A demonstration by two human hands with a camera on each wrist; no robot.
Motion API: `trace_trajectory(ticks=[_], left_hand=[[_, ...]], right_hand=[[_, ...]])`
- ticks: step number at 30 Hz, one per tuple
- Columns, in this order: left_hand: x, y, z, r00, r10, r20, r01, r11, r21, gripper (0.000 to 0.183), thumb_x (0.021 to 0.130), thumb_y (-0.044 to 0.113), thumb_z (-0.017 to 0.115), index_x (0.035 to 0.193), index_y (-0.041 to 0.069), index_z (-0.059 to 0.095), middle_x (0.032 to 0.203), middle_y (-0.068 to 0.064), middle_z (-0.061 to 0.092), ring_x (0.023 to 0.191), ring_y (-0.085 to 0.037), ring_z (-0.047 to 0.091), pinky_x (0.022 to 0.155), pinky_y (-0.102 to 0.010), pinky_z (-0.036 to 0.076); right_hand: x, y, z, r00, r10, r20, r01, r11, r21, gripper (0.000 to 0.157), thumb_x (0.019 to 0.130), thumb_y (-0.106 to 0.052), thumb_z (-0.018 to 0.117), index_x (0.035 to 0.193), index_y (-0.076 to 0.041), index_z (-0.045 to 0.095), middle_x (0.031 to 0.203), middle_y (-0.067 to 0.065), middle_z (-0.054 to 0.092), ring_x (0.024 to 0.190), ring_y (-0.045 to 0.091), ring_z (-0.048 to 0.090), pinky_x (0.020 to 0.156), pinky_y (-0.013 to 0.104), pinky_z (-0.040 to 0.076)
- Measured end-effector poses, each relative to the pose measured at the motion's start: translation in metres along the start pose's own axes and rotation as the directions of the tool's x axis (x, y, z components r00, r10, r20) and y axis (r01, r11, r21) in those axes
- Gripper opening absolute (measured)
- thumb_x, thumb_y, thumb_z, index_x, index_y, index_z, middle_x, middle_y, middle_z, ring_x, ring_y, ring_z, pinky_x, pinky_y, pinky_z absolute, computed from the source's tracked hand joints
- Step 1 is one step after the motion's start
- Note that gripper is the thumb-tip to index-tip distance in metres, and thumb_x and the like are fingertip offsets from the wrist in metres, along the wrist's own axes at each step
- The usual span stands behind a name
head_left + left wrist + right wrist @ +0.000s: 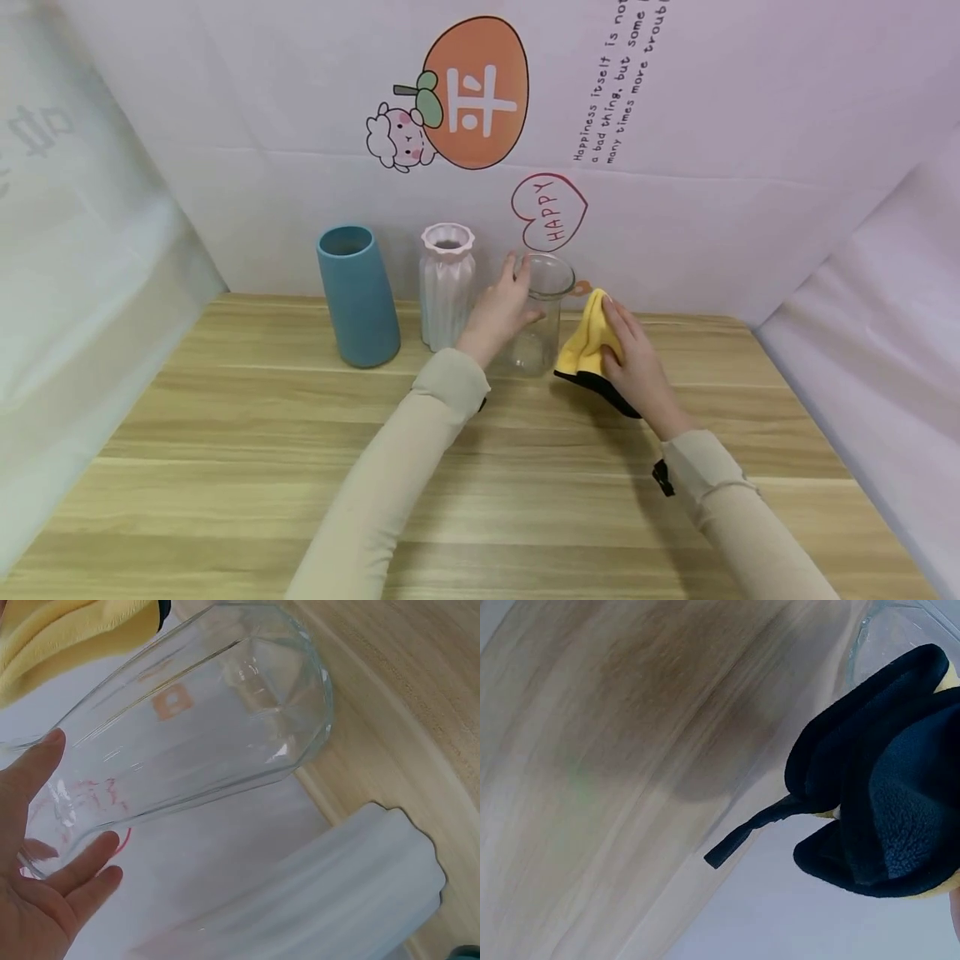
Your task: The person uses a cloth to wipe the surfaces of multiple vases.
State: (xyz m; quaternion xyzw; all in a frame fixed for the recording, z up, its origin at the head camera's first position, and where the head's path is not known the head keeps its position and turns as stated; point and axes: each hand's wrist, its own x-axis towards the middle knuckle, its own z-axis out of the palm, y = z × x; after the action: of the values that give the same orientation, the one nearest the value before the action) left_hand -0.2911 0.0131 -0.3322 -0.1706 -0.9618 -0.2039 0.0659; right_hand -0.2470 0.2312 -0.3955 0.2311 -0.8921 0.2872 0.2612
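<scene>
My left hand holds a clear glass vase near its flared rim. In the left wrist view the thumb lies on one side of the neck and the fingers on the other; the vase's faceted base is by the wooden tabletop. To its right, my right hand pinches a bunched yellow cloth with a black edge, its top gathered under the fingers. The right wrist view shows the dark underside of the cloth and a hanging loop, with most of that hand out of frame.
Left of the glass vase stand a ribbed white vase with a scalloped rim and a tall blue vase. Behind them rises a white printed backdrop. The wood-grain table extends towards me, with white fabric at both sides.
</scene>
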Motion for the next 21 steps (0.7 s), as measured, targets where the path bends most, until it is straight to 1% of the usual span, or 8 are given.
trace_trajectory(ticks=[4, 7, 10, 14, 17, 19, 21], left_hand=[[-0.006, 0.000, -0.001, 1.000, 0.020, -0.024, -0.019, 0.999, 0.038, 0.089, 0.086, 0.039, 0.069, 0.152, 0.007, 0.020, 0.157, -0.021, 0.021, 0.074, -0.023, 0.067, 0.074, -0.033, 0.058], [-0.010, 0.001, -0.001, 0.999, 0.034, -0.032, -0.032, 0.998, 0.055, 0.088, 0.086, 0.040, 0.069, 0.152, 0.008, 0.021, 0.156, -0.022, 0.023, 0.078, -0.025, 0.068, 0.075, -0.034, 0.058], [-0.013, 0.002, -0.002, 0.999, 0.039, -0.033, -0.037, 0.998, 0.051, 0.089, 0.086, 0.043, 0.068, 0.153, 0.010, 0.020, 0.155, -0.021, 0.024, 0.086, -0.027, 0.068, 0.078, -0.036, 0.058], [-0.016, 0.004, -0.002, 0.999, 0.028, -0.034, -0.026, 0.999, 0.036, 0.090, 0.086, 0.057, 0.059, 0.153, 0.011, 0.021, 0.155, -0.019, 0.026, 0.097, -0.030, 0.067, 0.085, -0.039, 0.056], [-0.016, 0.006, -0.001, 0.999, 0.009, -0.044, -0.009, 1.000, 0.016, 0.091, 0.085, 0.067, 0.051, 0.152, 0.013, 0.023, 0.153, -0.017, 0.029, 0.102, -0.030, 0.065, 0.087, -0.039, 0.056], [-0.015, 0.008, -0.001, 0.998, -0.009, -0.057, 0.008, 1.000, -0.011, 0.091, 0.085, 0.070, 0.050, 0.152, 0.013, 0.025, 0.149, -0.016, 0.033, 0.104, -0.030, 0.064, 0.087, -0.040, 0.055], [-0.014, 0.009, -0.001, 0.997, -0.028, -0.068, 0.026, 0.999, -0.030, 0.090, 0.084, 0.070, 0.049, 0.151, 0.014, 0.027, 0.145, -0.014, 0.036, 0.105, -0.030, 0.063, 0.086, -0.040, 0.055]], right_hand=[[0.001, -0.001, 0.006, 0.999, -0.036, -0.026, 0.037, 0.999, 0.014, 0.070, 0.080, 0.018, 0.055, 0.145, 0.005, 0.031, 0.142, 0.033, 0.039, 0.128, 0.051, 0.041, 0.102, 0.061, 0.039], [0.001, -0.002, 0.012, 0.996, -0.075, -0.048, 0.076, 0.997, 0.017, 0.068, 0.079, 0.019, 0.054, 0.142, 0.012, 0.030, 0.138, 0.038, 0.039, 0.126, 0.053, 0.041, 0.102, 0.063, 0.037], [0.001, -0.003, 0.016, 0.992, -0.115, -0.049, 0.116, 0.993, 0.019, 0.067, 0.079, 0.019, 0.054, 0.141, 0.015, 0.029, 0.136, 0.039, 0.040, 0.125, 0.053, 0.041, 0.102, 0.063, 0.036], [0.002, -0.006, 0.021, 0.986, -0.160, -0.037, 0.161, 0.987, 0.011, 0.070, 0.079, 0.019, 0.054, 0.142, 0.014, 0.026, 0.137, 0.038, 0.039, 0.126, 0.053, 0.040, 0.103, 0.063, 0.036], [0.003, -0.008, 0.026, 0.981, -0.194, -0.025, 0.194, 0.981, -0.003, 0.076, 0.079, 0.021, 0.053, 0.146, 0.010, 0.018, 0.138, 0.040, 0.035, 0.126, 0.054, 0.037, 0.101, 0.064, 0.036], [0.004, -0.010, 0.030, 0.976, -0.216, -0.011, 0.216, 0.976, -0.007, 0.080, 0.080, 0.021, 0.051, 0.148, 0.007, 0.012, 0.138, 0.042, 0.031, 0.126, 0.055, 0.036, 0.101, 0.065, 0.036], [0.004, -0.011, 0.034, 0.976, -0.216, 0.013, 0.215, 0.976, 0.018, 0.082, 0.080, 0.019, 0.049, 0.149, 0.007, 0.006, 0.140, 0.044, 0.026, 0.127, 0.056, 0.034, 0.101, 0.066, 0.035]])
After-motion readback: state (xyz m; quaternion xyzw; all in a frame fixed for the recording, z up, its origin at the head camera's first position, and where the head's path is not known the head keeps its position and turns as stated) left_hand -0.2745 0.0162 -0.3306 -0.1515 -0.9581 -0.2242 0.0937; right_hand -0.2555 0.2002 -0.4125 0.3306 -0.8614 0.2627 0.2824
